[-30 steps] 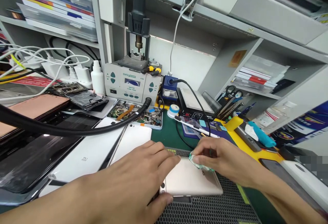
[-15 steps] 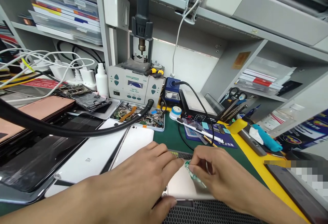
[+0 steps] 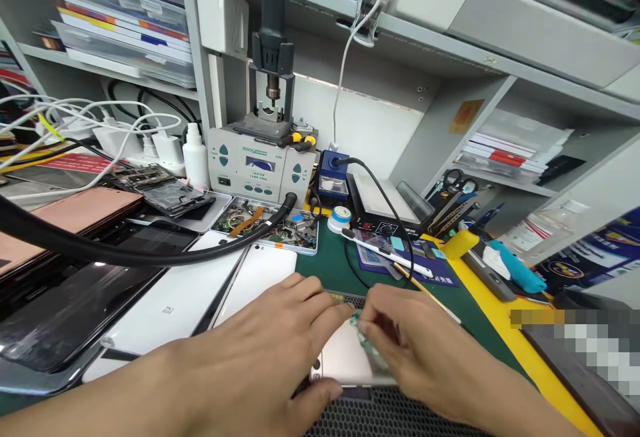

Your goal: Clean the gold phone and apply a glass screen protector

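A phone (image 3: 344, 357) with a pale pinkish back lies on a black honeycomb-patterned mat (image 3: 390, 417), its camera holes showing at the left. My left hand (image 3: 285, 330) spans the phone, fingers over its upper part and thumb by the near edge, holding it. At the phone's right part, my right hand (image 3: 407, 337) pinches a thin crumpled strip of clear and green film (image 3: 369, 347). Much of the strip is hidden behind my right fingers, and my left hand covers the phone's left end.
White phones (image 3: 170, 303) and dark phone parts lie left. A thick black hose (image 3: 200, 253) crosses above them from the grey rework station (image 3: 260, 163). Behind stand a tray of circuit boards (image 3: 270, 223) and a soldering iron stand (image 3: 333, 177). A white brush (image 3: 390, 253) lies to the right.
The view has shifted slightly. My right hand, pinching the film, has moved a little left and closer to my left fingers. My left hand keeps its place on the phone.
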Demonstrator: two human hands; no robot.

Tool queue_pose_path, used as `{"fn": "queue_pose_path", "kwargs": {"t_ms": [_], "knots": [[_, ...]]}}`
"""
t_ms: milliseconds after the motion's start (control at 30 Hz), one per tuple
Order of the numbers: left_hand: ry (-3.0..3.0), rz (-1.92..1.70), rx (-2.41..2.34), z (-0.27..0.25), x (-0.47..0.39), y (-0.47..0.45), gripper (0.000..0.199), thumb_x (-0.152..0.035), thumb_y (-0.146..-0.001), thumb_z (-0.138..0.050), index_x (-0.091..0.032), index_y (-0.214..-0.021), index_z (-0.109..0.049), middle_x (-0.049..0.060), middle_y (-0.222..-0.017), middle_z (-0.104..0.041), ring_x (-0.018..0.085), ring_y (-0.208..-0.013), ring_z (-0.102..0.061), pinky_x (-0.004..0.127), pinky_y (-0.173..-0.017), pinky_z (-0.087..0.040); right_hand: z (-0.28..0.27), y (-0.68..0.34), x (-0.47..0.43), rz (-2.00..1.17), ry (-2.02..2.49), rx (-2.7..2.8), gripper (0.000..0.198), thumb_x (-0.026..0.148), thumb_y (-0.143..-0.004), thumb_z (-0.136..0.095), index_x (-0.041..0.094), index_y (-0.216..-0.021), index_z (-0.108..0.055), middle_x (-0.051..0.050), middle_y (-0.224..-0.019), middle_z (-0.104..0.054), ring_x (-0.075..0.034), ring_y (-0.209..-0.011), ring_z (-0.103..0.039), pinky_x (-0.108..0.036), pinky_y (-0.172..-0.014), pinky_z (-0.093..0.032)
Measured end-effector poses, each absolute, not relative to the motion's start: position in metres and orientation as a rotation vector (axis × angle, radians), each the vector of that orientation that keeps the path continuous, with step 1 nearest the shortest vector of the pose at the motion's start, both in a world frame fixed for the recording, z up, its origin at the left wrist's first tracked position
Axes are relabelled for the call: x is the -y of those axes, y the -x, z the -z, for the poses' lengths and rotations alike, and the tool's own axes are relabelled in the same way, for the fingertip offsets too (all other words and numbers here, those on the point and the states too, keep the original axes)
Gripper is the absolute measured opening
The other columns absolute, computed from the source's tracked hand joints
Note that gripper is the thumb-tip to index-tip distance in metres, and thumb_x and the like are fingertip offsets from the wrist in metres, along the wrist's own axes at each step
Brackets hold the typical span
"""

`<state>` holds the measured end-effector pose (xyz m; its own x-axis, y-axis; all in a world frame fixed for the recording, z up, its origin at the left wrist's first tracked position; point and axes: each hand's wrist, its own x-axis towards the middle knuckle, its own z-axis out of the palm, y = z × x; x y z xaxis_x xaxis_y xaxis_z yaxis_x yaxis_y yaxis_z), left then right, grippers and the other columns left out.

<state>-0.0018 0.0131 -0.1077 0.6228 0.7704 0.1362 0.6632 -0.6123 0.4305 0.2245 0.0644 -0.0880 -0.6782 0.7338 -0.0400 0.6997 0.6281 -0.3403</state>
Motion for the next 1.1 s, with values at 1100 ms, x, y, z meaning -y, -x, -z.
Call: {"fn": "queue_pose_path", "kwargs": {"t_ms": [1100], "knots": [[-2.566, -0.528, -1.109, 0.111, -0.013, 0.003, 0.04, -0.037, -0.094, -0.058, -0.015, -0.127, -0.057, 0.013, -0.124, -0.064, 0.032, -0.115, -0.054, 0.05, -0.106, -0.042, 0.08, -0.227, -0.073, -0.561, 1.273, 2.797, 0.017, 0.016, -0.095, -0.053, 0.022, -0.08, -0.058, 0.004, -0.074, -0.06, -0.013, -0.065, -0.051, -0.025, -0.059, -0.037]]}}
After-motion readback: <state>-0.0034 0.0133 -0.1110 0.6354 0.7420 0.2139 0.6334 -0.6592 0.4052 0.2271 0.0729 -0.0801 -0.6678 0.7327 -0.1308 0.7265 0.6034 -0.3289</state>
